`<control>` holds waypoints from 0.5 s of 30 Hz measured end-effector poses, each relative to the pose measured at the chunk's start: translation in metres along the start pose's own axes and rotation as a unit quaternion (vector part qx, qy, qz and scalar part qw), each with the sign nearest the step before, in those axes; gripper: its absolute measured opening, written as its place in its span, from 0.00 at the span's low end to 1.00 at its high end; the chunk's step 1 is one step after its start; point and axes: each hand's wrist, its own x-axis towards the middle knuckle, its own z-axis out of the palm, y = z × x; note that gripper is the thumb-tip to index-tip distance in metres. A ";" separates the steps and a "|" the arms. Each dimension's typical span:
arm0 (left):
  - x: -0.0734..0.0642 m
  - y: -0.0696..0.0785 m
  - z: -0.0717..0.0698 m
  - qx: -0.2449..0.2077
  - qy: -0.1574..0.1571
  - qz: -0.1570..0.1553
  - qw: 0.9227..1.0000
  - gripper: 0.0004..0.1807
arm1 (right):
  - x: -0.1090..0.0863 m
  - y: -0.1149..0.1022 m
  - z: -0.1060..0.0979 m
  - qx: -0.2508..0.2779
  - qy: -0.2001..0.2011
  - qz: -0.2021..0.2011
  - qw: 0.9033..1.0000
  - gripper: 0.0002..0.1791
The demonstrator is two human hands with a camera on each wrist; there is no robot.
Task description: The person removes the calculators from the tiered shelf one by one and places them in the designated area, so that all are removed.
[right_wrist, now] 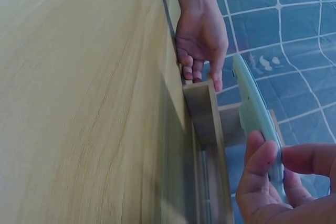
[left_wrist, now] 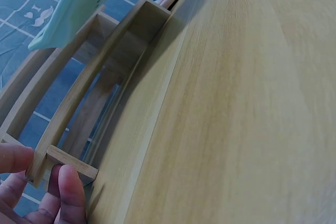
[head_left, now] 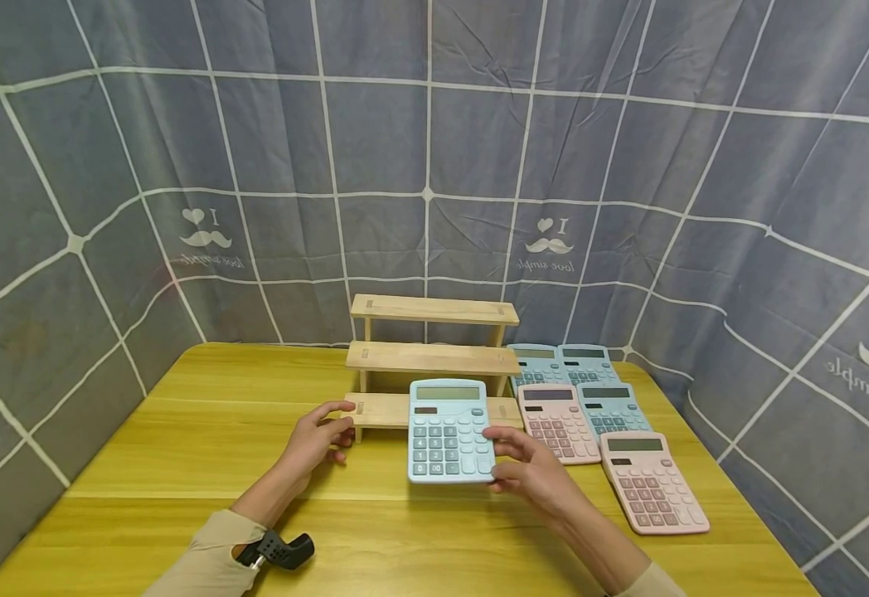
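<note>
A light blue calculator (head_left: 451, 431) hangs in front of the lowest board of a three-tier wooden stand (head_left: 434, 356), its keys facing me. My right hand (head_left: 535, 477) pinches the calculator by its lower right edge, between thumb and fingers. At the stand's left end, my left hand (head_left: 315, 439) holds the lowest board. The left wrist view shows these fingers (left_wrist: 71, 187) on both sides of the board's end. Seen from the right wrist, the calculator (right_wrist: 257, 108) is edge-on and tilted beside the stand (right_wrist: 210, 114).
Right of the stand, pink calculators (head_left: 557, 423) and several blue ones (head_left: 614, 406) lie on the yellow wooden table (head_left: 181, 464). One pink calculator (head_left: 651, 481) lies nearest the table's right edge. A grey gridded curtain (head_left: 375, 141) surrounds the table. A black strap device (head_left: 278, 549) sits on my left wrist.
</note>
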 end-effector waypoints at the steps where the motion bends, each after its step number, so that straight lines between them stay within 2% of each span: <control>1: 0.000 0.000 0.000 0.000 0.000 0.000 1.000 0.17 | -0.001 0.000 -0.001 -0.001 0.000 0.001 1.000 0.32; 15: 0.001 -0.001 -0.001 -0.003 0.000 -0.001 1.000 0.17 | -0.014 -0.001 -0.015 -0.020 0.006 0.008 1.000 0.33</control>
